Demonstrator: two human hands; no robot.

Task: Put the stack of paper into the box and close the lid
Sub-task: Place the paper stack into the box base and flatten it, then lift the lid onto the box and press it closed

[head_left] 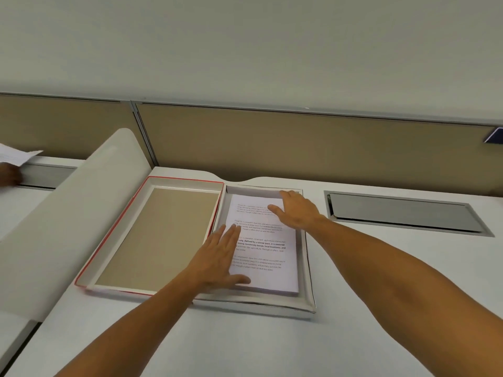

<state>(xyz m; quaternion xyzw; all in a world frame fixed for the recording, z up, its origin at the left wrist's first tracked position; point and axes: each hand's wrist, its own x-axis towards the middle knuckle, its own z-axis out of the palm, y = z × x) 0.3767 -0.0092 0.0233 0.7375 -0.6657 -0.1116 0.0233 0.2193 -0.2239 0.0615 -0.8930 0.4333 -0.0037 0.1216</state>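
A white stack of printed paper [265, 248] lies flat inside the shallow white box [306, 265] in the middle of the desk. The box's lid [160, 235], red-edged with a brown inner panel, lies open and flat to the left of the box, touching it. My left hand [220, 257] rests flat on the stack's left edge, fingers spread. My right hand [294, 210] lies flat on the stack's far right corner, fingers apart. Neither hand grips anything.
A curved white divider [70, 219] rises left of the lid. A metal cable tray cover [402, 212] is set into the desk at the right. Another person's hand [9, 172] holds a sheet [16, 155] at far left. A tan partition [299, 142] runs behind.
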